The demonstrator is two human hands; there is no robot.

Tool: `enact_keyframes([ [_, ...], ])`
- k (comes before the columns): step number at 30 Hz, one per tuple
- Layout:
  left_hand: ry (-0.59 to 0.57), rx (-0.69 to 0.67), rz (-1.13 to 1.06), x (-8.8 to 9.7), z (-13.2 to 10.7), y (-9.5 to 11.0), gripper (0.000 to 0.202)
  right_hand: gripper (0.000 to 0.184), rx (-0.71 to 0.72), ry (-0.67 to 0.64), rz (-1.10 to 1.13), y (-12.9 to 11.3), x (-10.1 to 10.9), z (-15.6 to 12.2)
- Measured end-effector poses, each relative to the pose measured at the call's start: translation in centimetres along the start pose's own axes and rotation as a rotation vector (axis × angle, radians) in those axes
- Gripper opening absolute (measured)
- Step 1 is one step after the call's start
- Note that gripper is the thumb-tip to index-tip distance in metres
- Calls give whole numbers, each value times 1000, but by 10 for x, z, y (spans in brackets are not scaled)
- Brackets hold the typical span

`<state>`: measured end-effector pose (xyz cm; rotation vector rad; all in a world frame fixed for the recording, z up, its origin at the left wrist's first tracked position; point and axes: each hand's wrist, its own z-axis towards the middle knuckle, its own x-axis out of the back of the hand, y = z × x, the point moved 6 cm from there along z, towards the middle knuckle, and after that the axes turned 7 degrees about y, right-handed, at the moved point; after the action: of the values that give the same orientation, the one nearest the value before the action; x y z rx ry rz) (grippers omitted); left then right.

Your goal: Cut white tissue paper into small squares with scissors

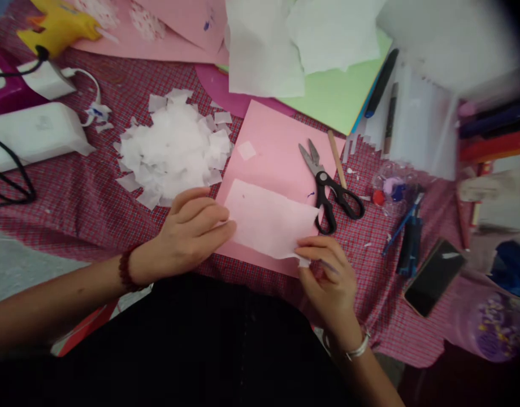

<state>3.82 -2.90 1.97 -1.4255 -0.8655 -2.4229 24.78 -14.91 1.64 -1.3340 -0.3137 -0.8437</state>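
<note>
Just in front of the person's dark clothes (200,345), two bare hands work at a thin white paper (271,220). The left hand (192,232) wears a red bead bracelet (126,270). Its fingers (220,233) are bent and close together, with the tips at the left edge of the paper. The thumb is hidden, so I cannot tell if that hand pinches the paper or only touches it. The right hand (332,277) has a silver band (358,347) on its wrist. Its fingers and thumb are pressed together on the near right corner of the paper.

The white paper lies over the near part of a pink sheet (277,152), on a tabletop with a red checked cloth (99,198). Off to the right is a dark phone (436,277). Past the paper, black scissors (323,176) lie on the pink sheet, blades a little apart and pointing away from the person. Their handles poke out over its right edge. A thin wooden stick (337,160) lies just beside them. One small white square (246,150) sits on the pink sheet too. To the left is a big, messy pile of white paper bits (173,147).

Farther away, big white sheets (264,51) lie partly over green paper (328,102). A yellow glue gun (60,28) is at the far left.
</note>
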Motion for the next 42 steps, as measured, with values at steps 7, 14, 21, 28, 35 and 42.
enact_keyframes([
  [7,-150,-70,-12,-24,-13,7,13,19,-135,-90,-136,19,-22,-32],
  [14,-123,175,-177,-28,-9,-11,14,12,-156,-108,-199,19,-21,-21],
  [21,-137,213,-69,-30,0,-11,29,17,-192,-132,-238,19,-23,-11],
  [28,-142,210,-22,-35,-1,-13,30,20,-179,-124,-261,19,-23,-9],
  [35,-136,220,-13,-34,0,-12,31,22,-165,-109,-272,20,-23,-9],
  [42,-137,210,15,-35,0,-11,31,22,-167,-99,-286,19,-23,-9],
])
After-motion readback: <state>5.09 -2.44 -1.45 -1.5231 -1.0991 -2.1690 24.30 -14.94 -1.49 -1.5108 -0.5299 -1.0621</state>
